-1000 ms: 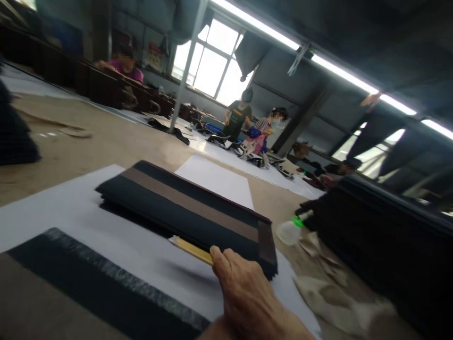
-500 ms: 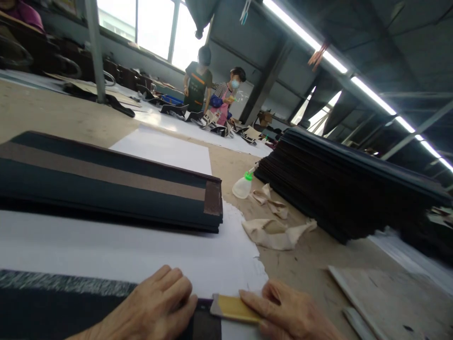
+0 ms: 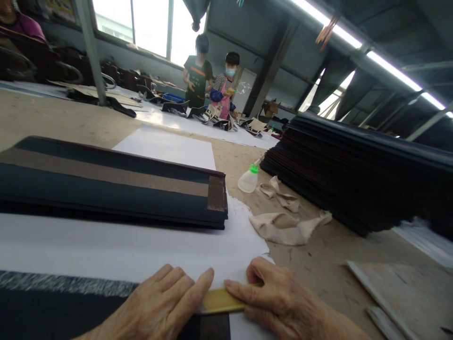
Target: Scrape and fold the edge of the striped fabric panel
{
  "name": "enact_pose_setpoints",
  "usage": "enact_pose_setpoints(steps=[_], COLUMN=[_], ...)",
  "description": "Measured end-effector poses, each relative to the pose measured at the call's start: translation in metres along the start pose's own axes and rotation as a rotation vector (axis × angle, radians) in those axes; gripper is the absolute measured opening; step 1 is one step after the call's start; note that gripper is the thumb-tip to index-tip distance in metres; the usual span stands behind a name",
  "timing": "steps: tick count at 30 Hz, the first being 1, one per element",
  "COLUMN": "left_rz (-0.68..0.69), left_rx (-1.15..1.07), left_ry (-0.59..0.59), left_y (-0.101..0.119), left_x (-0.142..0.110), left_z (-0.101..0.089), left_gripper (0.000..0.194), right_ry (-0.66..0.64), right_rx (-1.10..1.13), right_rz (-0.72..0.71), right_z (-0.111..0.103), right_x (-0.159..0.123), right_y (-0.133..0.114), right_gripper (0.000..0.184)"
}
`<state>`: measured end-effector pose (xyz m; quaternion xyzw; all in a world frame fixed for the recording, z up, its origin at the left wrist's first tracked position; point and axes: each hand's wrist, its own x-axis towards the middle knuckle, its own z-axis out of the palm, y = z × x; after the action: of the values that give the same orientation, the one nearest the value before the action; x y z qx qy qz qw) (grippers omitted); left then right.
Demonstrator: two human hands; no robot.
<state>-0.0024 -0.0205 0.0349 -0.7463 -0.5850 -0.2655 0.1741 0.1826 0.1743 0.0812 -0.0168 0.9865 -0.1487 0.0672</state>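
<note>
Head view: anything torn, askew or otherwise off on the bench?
The white paper sheet has a ragged, torn right edge near the crumpled cloth rags, which lie loose on the bare table. Both hands, left hand and right hand, press on a yellow scraper. Nothing spilled.

- The left hand (image 3: pixel 159 309) lies flat on a dark sheet (image 3: pixel 67 307) at the near edge of the white paper (image 3: pixel 134 250); its fingertips touch a yellow scraper (image 3: pixel 219 301)
- The right hand (image 3: pixel 279 302) pinches that scraper from the other side, just right of the left hand
- Beyond the white paper's middle rests a folded dark stack with a brown band (image 3: pixel 113 184); right of the paper lie beige rags (image 3: pixel 286 226) and a small bottle with a green cap (image 3: pixel 248 179)
- Farther right stands a tall pile of dark sheets (image 3: pixel 361 174); two people (image 3: pixel 212 80) stand far behind
</note>
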Motion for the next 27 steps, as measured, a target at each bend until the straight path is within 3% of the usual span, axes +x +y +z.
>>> enact_pose_setpoints(steps=[7, 12, 18, 27], left_rz=[-0.119, -0.127, -0.123, -0.108], left_rx=[-0.12, -0.178, -0.406, -0.316], left_ry=[-0.023, -0.019, -0.225, -0.217], left_y=[-0.004, -0.028, -0.047, -0.041], left_x=[-0.003, -0.022, -0.054, -0.043], left_z=[-0.013, -0.024, -0.034, -0.037], left_gripper=[0.047, 0.031, 0.05, 0.039], right_ry=[-0.024, -0.015, -0.013, -0.02], right_rx=[-0.041, -0.036, -0.053, -0.038], right_rz=[-0.015, -0.051, -0.086, -0.122], right_z=[-0.004, -0.003, -0.005, -0.008], right_x=[0.005, 0.004, 0.008, 0.022], right_y=[0.0, 0.003, 0.008, 0.008], right_gripper=[0.043, 0.045, 0.038, 0.037])
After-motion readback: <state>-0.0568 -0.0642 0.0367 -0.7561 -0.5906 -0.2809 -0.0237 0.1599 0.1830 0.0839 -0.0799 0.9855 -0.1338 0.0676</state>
